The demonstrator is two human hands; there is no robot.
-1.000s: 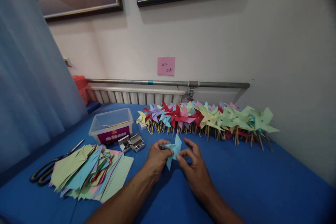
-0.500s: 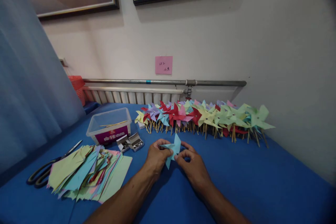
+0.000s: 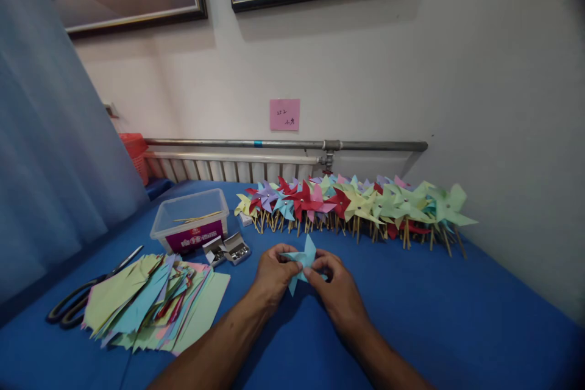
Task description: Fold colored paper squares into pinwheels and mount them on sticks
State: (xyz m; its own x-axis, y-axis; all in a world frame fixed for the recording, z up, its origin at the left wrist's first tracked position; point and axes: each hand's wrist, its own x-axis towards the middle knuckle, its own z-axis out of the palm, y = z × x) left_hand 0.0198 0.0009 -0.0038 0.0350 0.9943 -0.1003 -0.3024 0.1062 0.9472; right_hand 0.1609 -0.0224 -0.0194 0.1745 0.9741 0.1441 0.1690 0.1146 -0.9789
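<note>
A light-blue paper pinwheel (image 3: 309, 250) is held over the blue table, its blades folded and pointing outward. My left hand (image 3: 274, 271) pinches it from the left, thumb close to the centre. From the right, my right hand (image 3: 333, 277) grips it with thumb and fingers, the thumb tip also by the centre. Both hands hide part of the blades. Left of my hands, two small open boxes of metal pushpins (image 3: 235, 251) lie beside a clear plastic tub (image 3: 192, 210) with a few thin sticks inside.
A pile of cut coloured paper (image 3: 155, 304) lies at the left, with scissors (image 3: 86, 292) beside it. Many finished pinwheels on sticks (image 3: 361, 201) crowd the back of the table. Behind run a pipe (image 3: 379, 145) and a radiator (image 3: 228, 164); a blue curtain (image 3: 59, 134) hangs at left.
My right hand's fingers have closed in on the pinwheel, its thumb now pressed near the centre. The left hand keeps its hold almost unmoved.
</note>
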